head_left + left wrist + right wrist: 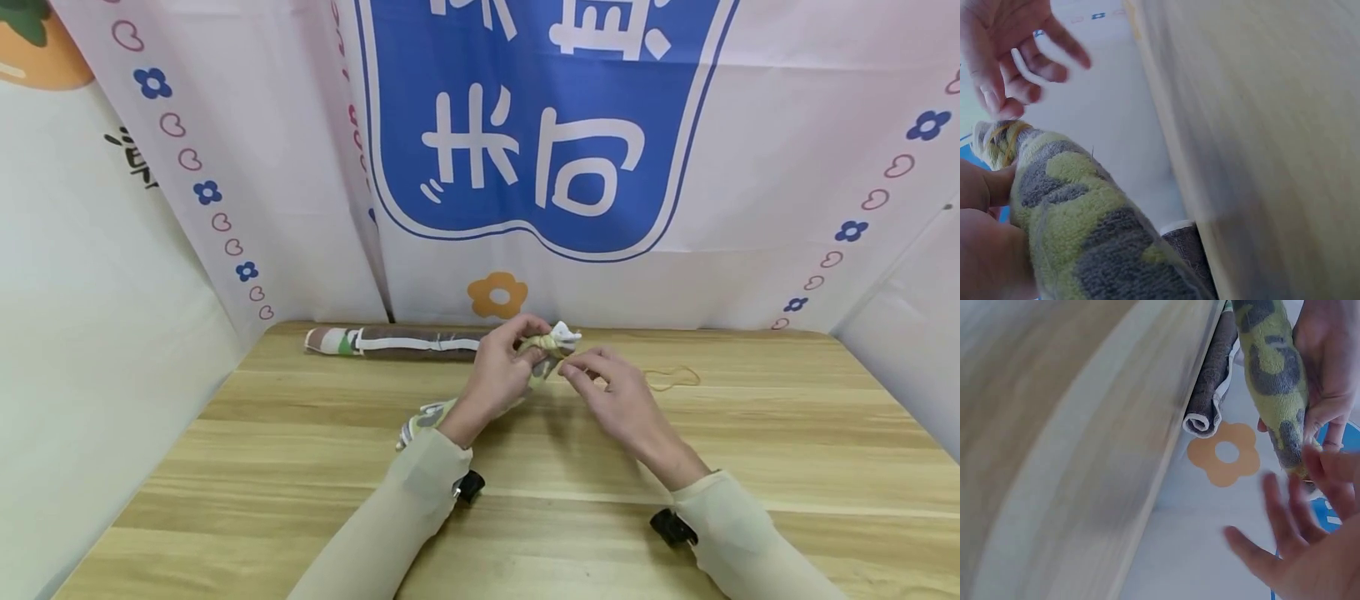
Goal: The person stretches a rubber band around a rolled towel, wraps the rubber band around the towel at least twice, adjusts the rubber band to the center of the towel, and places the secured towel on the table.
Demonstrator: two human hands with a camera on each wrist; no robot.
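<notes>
My left hand [498,371] grips a rolled towel [1079,212], yellow-green with grey patches, near its far end. The roll slants up off the table towards the back, its white tip [566,335] poking out past the fingers. Yellow cord [1009,140] is wound round the narrow neck below that tip. Right beside the neck, my right hand [618,400] pinches the cord between thumb and forefinger, while the other fingers spread loosely. A loose loop of thin yellow cord [675,380] lies on the table beyond the right hand.
A second rolled towel [405,342], brown with a white edge and a green patch, lies along the back edge of the wooden table [300,467]. Behind it hangs a printed cloth [750,208] with a blue panel and an orange flower.
</notes>
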